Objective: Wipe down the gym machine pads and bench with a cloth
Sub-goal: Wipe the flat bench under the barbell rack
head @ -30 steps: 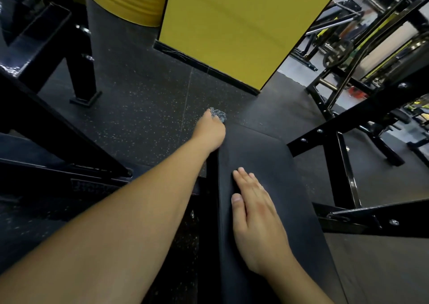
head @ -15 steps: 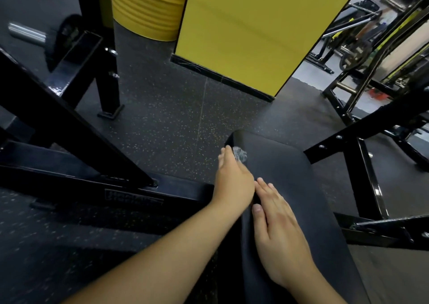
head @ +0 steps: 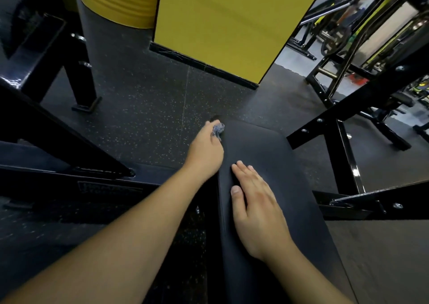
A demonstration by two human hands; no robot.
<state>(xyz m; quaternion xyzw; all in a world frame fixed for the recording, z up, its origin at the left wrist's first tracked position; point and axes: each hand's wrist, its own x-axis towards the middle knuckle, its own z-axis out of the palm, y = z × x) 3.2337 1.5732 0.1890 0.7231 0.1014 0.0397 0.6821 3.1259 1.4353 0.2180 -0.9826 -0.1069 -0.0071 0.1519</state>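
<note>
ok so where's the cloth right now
In the head view the cloth is bunched in the left hand at the far left corner of the bench pad, ahead of the right hand resting flat on the pad.

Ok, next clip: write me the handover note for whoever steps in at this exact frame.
Left hand: grips the small blue-and-white speckled cloth, bunched, at the far left corner of the long black padded bench.
Right hand: flat, fingers straight, resting on the bench top near its left edge, bracing.
Done: cannot tell from the pad's look how much has been wiped.
Left: carry the cloth over the rest of the bench top and sides, then the other machine pads.
</note>
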